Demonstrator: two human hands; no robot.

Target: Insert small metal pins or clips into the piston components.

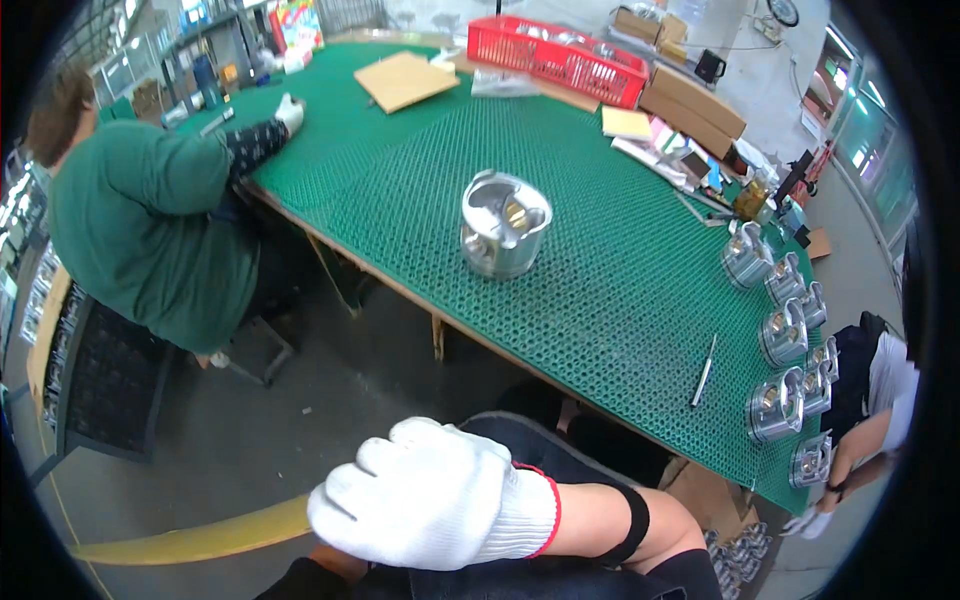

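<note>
My right hand (pixel 420 495), in a white knitted glove with a red-edged cuff, is held low in front of my body. Its fingers are bent and pressed together; whatever lies under them is hidden. A dark sleeve and a bit of skin, probably my left arm (pixel 340 562), show just below the glove, and the left hand itself is covered from sight. Beyond my hands, a shiny metal piston (pixel 505 225) stands on the green mat of the workbench (pixel 600 300), touched by neither hand. A slim pen-like tool (pixel 704 370) lies farther right.
Several more pistons (pixel 776 405) stand along the bench's right side. A red plastic crate (pixel 558 60), cardboard boxes (pixel 690 108) and a flat board (pixel 405 82) occupy the back. A co-worker in green (pixel 160 220) sits at left; another person (pixel 875 410) stands at right.
</note>
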